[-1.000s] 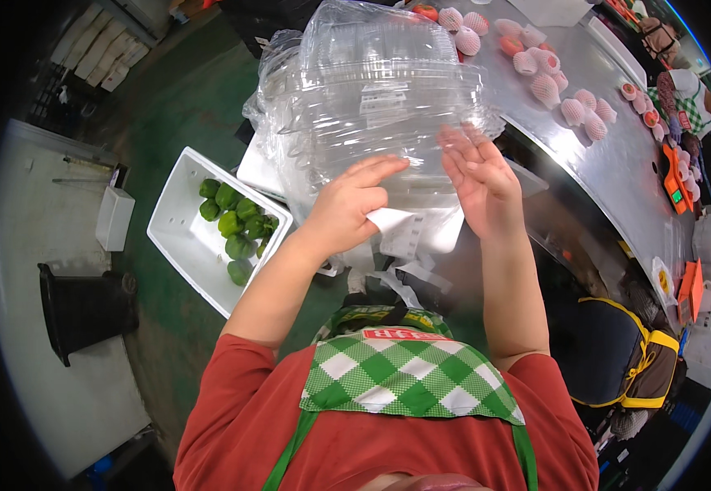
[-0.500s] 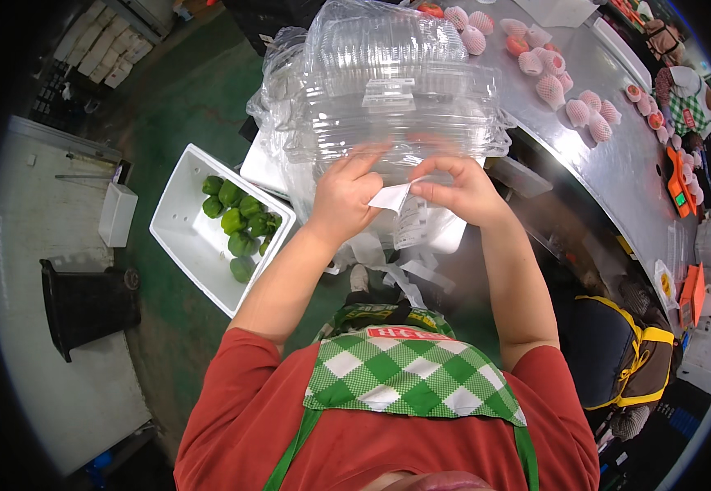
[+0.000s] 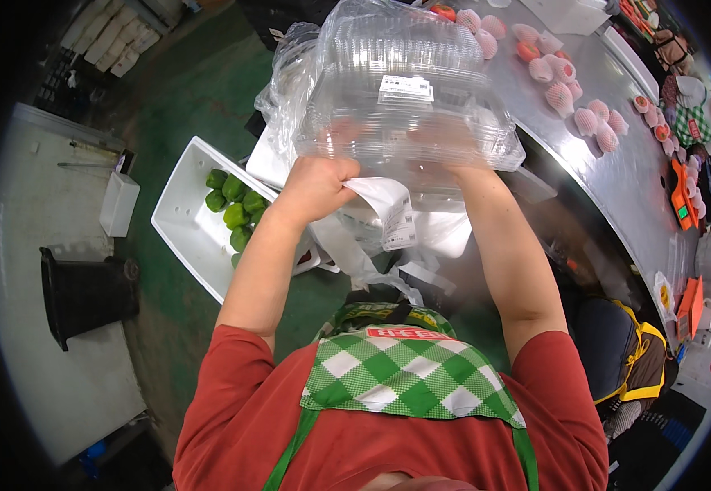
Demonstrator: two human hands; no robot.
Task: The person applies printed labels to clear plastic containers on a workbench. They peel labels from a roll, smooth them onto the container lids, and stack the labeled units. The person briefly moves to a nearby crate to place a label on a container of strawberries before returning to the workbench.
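While you lift the clear plastic clamshell container (image 3: 408,98), both hands grip it.
Your left hand (image 3: 316,186) also pinches a white label strip (image 3: 392,214); your right hand (image 3: 453,151) clasps underneath, above the white crate of green fruit (image 3: 187,221).

Place: a fruit packing workroom.
Signs: long steel table (image 3: 617,176) with fruit in foam nets (image 3: 558,94), stacked clear clamshell boxes (image 3: 408,90), white crate (image 3: 187,221) of green fruit (image 3: 235,214), green painted floor (image 3: 196,98).
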